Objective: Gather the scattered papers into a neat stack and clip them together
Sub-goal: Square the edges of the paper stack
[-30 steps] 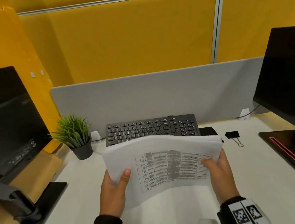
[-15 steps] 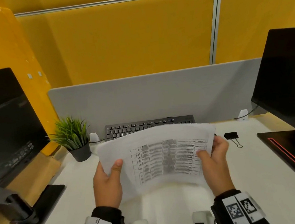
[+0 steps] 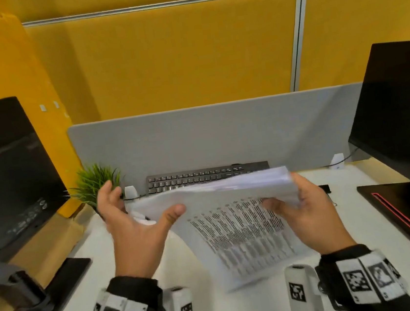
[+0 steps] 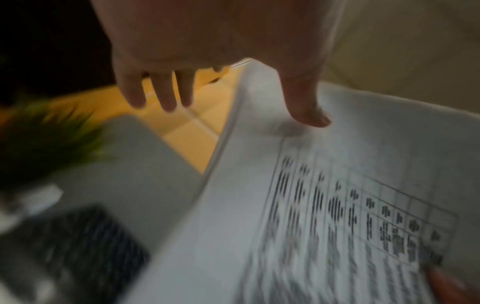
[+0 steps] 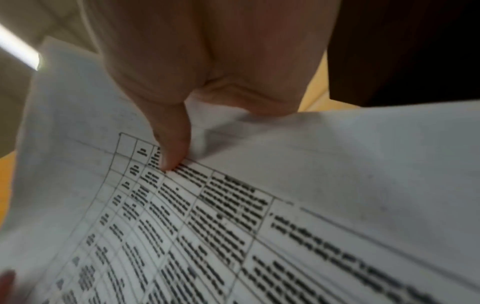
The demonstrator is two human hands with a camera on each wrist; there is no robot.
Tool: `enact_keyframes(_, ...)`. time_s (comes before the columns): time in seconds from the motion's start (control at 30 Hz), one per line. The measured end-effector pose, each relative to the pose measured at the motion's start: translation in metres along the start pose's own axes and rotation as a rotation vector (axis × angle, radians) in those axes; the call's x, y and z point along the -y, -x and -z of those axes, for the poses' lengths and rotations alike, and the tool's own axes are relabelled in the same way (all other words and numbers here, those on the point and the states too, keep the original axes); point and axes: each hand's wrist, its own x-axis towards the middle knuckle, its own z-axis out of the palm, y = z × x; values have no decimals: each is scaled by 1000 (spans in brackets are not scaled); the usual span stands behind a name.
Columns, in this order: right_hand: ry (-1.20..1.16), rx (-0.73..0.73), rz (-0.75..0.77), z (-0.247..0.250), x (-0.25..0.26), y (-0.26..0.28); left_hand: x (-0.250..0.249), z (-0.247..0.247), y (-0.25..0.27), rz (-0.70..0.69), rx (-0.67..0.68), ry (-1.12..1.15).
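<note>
A stack of white papers (image 3: 233,231) with a printed table on top hangs above the desk (image 3: 379,263), sagging toward me. My right hand (image 3: 304,210) grips its right edge, thumb on top and fingers underneath; the right wrist view shows the thumb (image 5: 168,152) pressed on the papers (image 5: 337,164). My left hand (image 3: 139,214) is spread open at the stack's left edge. In the left wrist view its thumb (image 4: 309,115) touches the top of the papers (image 4: 337,185) while the fingers (image 4: 166,98) stand apart from them. A black binder clip (image 3: 326,188) lies on the desk behind my right hand, mostly hidden.
A black keyboard (image 3: 201,177) sits against the grey divider (image 3: 221,133), with a small potted plant (image 3: 94,180) to its left. Dark monitors stand at the left (image 3: 8,165) and right (image 3: 403,112); the right one's base (image 3: 404,212) lies on the desk.
My left hand has let go of the stack's left edge and opened. The papers have turned and now hang from my right hand alone, sagging toward me.
</note>
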Motion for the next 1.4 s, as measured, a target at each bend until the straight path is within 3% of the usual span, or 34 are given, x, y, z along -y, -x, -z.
enact_keyframes(0.07,-188,-11,-68,-4,-1,4,5,-10,2,196,193,387)
enact_keyframes(0.13,-249,-60,-118,-15,-3,7,11,-21,7,233,232,492)
enact_keyframes(0.3,-97,-194,-181,-43,-13,22,12,-45,18,222,61,387)
enact_keyframes(0.53,-253,-187,-361,-51,-41,34,31,-47,36,315,143,334)
enact_keyframes(0.67,-258,-216,-318,-46,-44,27,33,-45,28,309,135,281)
enact_keyframes(0.77,-334,-203,-272,-43,-44,24,34,-43,21,296,106,373)
enact_keyframes(0.87,-263,-232,-213,-46,-44,21,33,-45,16,273,142,360)
enact_keyframes(1.0,-194,-294,-146,-50,-37,17,35,-47,15,234,77,291)
enact_keyframes(1.17,-115,-267,-186,-63,-42,27,35,-58,32,244,50,291)
enact_keyframes(1.4,-224,-315,-233,-60,-40,22,29,-60,31,233,61,354)
